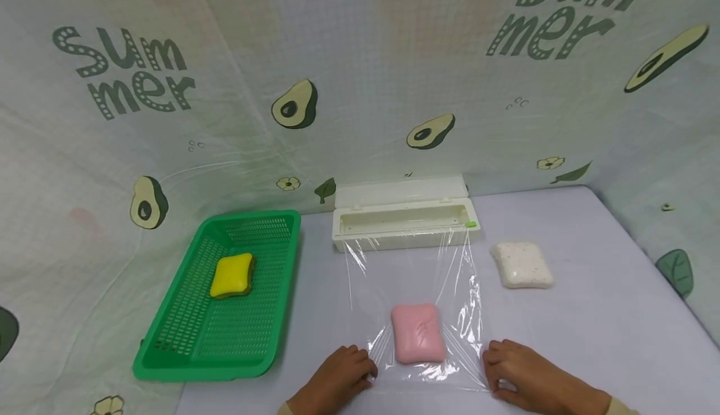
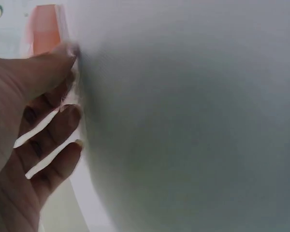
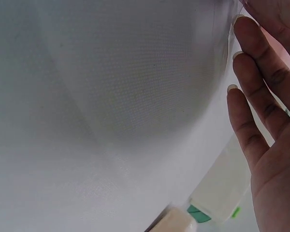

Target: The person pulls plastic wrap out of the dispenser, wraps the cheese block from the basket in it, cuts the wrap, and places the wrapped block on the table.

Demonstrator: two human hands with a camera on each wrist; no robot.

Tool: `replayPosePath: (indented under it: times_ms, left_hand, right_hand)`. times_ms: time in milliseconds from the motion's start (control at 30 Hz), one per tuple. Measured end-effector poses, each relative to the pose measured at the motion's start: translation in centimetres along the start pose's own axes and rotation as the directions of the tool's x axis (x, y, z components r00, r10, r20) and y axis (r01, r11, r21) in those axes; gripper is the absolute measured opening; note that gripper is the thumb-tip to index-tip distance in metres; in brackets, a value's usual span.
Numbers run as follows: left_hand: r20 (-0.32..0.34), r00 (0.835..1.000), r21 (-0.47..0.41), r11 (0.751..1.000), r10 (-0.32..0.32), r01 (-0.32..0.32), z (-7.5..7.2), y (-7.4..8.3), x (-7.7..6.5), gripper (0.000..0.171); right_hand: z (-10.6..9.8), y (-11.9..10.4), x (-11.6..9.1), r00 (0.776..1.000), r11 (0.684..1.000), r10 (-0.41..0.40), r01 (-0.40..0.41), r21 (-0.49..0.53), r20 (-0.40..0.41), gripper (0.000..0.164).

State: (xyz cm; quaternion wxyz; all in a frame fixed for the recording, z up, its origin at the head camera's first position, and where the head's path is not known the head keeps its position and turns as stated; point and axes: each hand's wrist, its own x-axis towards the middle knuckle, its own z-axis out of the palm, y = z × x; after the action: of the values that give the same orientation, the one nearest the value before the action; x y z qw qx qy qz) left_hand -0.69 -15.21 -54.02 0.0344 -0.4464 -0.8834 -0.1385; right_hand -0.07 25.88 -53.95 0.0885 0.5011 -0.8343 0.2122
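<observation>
A sheet of clear plastic wrap (image 1: 469, 315) runs from a white wrap dispenser box (image 1: 405, 240) toward the front of the table. Within its area sits a pink soap-like bar (image 1: 418, 334), with creases in the wrap running out from its corners. At the wrap's near left corner, my left hand (image 1: 344, 374) pinches the edge. My right hand (image 1: 520, 374) pinches the near right corner. The left wrist view shows the left thumb (image 2: 48, 72) and fingers meeting on the film's edge. Three right fingers (image 3: 253, 82) extend along the wrap in the right wrist view.
On the left stands a green plastic basket (image 1: 284, 302) with a yellow soap-like bar (image 1: 232, 275) inside. A white speckled bar (image 1: 523, 265) lies right of the wrap. The box's lid (image 1: 402, 190) stands raised against a printed cloth backdrop (image 1: 360, 90).
</observation>
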Motion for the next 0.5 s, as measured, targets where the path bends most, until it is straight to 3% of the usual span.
replayPosePath:
  times_ms: [100, 300, 400, 500]
  left_hand:
    - [-0.061, 0.998, 0.010, 1.000, 0.019, -0.018, -0.2, 0.2, -0.2, 0.016]
    - [-0.050, 0.996, -0.002, 0.997, -0.075, 0.075, -1.3, 0.6, 0.2, 0.018]
    - [-0.107, 0.984, -0.043, 0.989, -0.144, 0.140, -1.7, 0.7, 0.6, 0.024]
    - [-0.164, 0.959, -0.125, 0.970, -0.230, 0.211, -1.8, 0.4, 1.0, 0.026]
  right_hand:
    - [0.1, 0.0, -0.1, 1.000, 1.000, -0.007, 0.007, -0.010, -0.022, 0.038]
    - [-0.8, 0.4, 0.1, 0.998, 0.999, 0.004, -0.002, 0.038, -0.057, 0.041]
    - [-1.6, 0.7, 0.3, 0.996, 0.993, 0.075, -0.070, 0.090, -0.055, 0.042]
    - [-2.3, 1.0, 0.6, 0.980, 0.972, 0.196, -0.189, 0.140, -0.040, 0.039]
